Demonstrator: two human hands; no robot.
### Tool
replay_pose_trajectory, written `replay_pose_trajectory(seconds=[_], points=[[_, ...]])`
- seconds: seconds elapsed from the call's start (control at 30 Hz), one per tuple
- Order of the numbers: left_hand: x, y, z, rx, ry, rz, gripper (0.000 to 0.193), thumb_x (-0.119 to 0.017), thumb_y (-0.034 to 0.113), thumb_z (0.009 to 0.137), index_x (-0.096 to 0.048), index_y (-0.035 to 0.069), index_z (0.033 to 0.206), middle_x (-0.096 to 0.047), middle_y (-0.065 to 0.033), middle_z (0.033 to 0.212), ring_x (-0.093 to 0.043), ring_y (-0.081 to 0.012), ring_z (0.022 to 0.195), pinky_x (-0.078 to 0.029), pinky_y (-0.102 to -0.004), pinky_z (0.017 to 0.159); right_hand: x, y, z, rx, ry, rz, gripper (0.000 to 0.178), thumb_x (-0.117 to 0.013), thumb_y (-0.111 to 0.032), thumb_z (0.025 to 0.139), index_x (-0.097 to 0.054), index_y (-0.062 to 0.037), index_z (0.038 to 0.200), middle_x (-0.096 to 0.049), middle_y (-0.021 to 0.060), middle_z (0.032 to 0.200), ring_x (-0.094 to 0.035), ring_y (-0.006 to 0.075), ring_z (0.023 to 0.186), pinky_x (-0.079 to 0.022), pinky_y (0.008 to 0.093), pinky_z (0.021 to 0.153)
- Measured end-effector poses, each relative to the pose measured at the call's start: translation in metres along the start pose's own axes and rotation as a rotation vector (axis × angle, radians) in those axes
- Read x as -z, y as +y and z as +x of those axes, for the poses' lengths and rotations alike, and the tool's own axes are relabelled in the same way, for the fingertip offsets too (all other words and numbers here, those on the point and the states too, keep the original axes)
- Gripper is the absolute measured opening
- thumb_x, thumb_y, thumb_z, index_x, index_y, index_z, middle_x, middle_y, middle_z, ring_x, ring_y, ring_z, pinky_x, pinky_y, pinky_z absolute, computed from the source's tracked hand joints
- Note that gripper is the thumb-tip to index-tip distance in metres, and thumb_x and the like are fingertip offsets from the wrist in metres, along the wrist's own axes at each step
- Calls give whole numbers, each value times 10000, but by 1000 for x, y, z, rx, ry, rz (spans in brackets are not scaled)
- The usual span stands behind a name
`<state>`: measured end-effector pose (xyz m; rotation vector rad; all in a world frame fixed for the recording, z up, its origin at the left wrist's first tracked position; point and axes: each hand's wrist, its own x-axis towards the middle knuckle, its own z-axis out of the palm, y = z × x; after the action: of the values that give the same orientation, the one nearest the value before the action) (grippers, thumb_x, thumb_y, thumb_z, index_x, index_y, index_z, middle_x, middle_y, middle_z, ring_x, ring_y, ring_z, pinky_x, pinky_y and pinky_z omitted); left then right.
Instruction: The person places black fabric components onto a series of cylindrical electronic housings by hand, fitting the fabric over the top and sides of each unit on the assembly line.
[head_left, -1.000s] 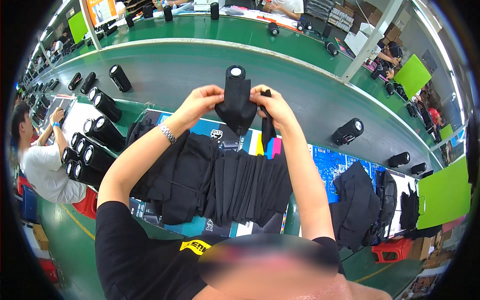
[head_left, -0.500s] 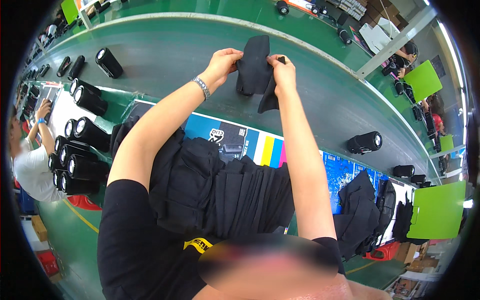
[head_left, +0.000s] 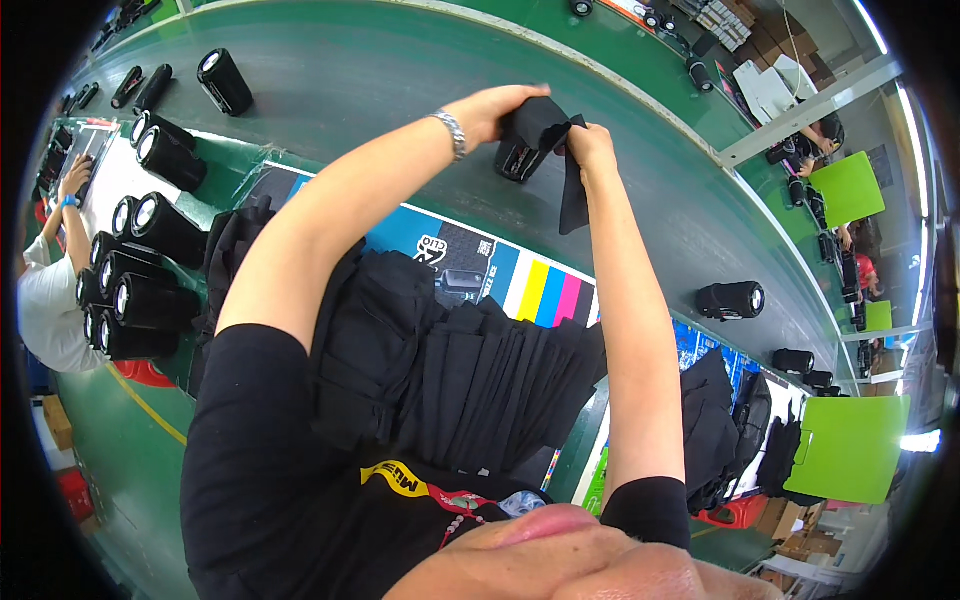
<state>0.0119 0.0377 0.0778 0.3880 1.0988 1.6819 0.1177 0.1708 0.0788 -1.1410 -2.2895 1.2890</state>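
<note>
Over the grey conveyor belt, my left hand (head_left: 500,108) is closed on a black cloth pouch (head_left: 537,122). My right hand (head_left: 594,150) pinches its other side, where a flap of black cloth (head_left: 573,200) hangs down. Just below the pouch, the end of a black cylindrical speaker (head_left: 518,162) shows; whether its upper part is inside the cloth is hidden. Nearer to me lies a row of folded black pouches (head_left: 490,385), with a heap of black cloth (head_left: 370,345) to its left.
Several black cylindrical speakers (head_left: 165,225) stand at the left, close to another person's arm (head_left: 72,200). Single speakers lie on the belt (head_left: 340,120), one at the far left (head_left: 224,82) and one at the right (head_left: 730,300). More black cloth (head_left: 708,415) is heaped at the right.
The pouch, held flat and upright before, is now bunched and tilted between my hands. My left hand has moved up and right onto its top; my right hand has shifted slightly right.
</note>
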Motion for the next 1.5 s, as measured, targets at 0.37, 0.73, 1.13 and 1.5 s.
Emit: replay_pose_trajectory(seconds=[0.37,0.73,1.13,1.5], points=[[50,-63,40,-445,298,1156,302,-449,226,915,-642,34,1045,-612,-137,1104,-533,-244,1089,-396,-417,917,-11,32,-27,166,243,-335,264,-613,-228,748,-696,-42,915,-674,214,902,-640,382,914,-497,424,802],[43,-83,57,-392,394,857,424,-480,440,931,-676,77,1030,-656,-135,1081,-586,-275,1061,-422,-378,913,-10,72,-27,33,231,-288,275,-648,-221,723,-711,-30,910,-663,208,977,-624,381,965,-494,440,826],[-21,11,-28,-591,339,1294,574,-679,494,796,-618,-25,1035,-663,-125,867,-657,-169,767,-545,-308,651,25,47,-76,-23,73,124,478,-700,-443,776,-660,17,898,-642,199,944,-667,297,832,-514,382,746],[-48,-21,-62,-562,94,964,436,-572,394,915,-598,72,1209,-610,-65,1155,-559,-119,996,-445,-267,811,58,58,-91,591,261,434,674,-862,-249,611,-509,31,1113,-622,124,1006,-610,216,927,-488,328,818]])
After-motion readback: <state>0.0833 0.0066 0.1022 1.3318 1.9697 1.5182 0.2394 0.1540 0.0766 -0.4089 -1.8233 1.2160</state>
